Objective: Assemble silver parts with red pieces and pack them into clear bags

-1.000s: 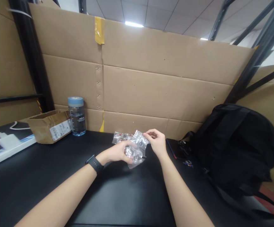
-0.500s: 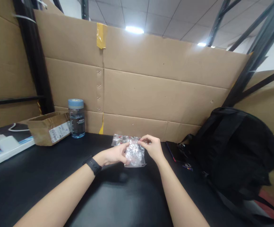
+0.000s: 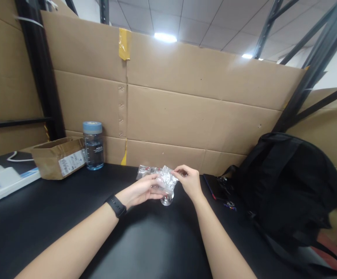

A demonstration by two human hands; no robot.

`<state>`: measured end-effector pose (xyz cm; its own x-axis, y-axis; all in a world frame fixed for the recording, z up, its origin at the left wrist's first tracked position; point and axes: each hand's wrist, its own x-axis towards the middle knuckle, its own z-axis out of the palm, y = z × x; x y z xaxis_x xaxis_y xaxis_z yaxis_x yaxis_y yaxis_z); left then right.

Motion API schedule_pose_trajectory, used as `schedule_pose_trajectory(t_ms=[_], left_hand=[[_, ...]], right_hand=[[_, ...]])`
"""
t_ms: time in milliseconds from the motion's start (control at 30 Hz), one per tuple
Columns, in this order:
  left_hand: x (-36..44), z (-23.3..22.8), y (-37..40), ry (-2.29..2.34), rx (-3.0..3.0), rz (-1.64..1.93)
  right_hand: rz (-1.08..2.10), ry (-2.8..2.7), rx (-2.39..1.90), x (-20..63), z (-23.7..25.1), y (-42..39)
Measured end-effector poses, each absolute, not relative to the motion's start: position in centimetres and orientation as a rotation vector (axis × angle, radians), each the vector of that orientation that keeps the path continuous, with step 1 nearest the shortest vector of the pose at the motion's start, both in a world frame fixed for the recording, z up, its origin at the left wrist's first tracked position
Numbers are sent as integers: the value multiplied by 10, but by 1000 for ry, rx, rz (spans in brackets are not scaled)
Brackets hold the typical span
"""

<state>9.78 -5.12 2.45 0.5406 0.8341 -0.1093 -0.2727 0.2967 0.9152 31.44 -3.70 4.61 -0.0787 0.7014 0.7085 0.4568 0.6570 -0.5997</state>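
My left hand (image 3: 139, 190) and my right hand (image 3: 188, 181) both grip a small crinkled clear plastic bag (image 3: 166, 182) just above the black table (image 3: 69, 224). The bag is bunched between the fingers, and a small round clear part (image 3: 166, 200) hangs at its lower end. A black watch (image 3: 115, 205) sits on my left wrist. Behind the hands another clear bag (image 3: 145, 171) with small red and white items lies flat on the table.
A blue-lidded water bottle (image 3: 93, 145) and an open cardboard box (image 3: 56, 157) stand at the back left. A white power strip with a charger (image 3: 6, 180) lies far left. A black backpack (image 3: 290, 178) fills the right side. Cardboard walls (image 3: 200, 108) close the back.
The bag has been crumpled tighter and lifted a little between both hands; its lower part now hangs down as a small round shape. The camera view has barely shifted.
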Motion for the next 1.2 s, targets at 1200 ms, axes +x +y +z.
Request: schedule_pose_trajectory(t_ms=[1200], left_hand=[[100,16,-36,838,1255,1311]], right_hand=[[1008,-1582,-842,295,19,-27]])
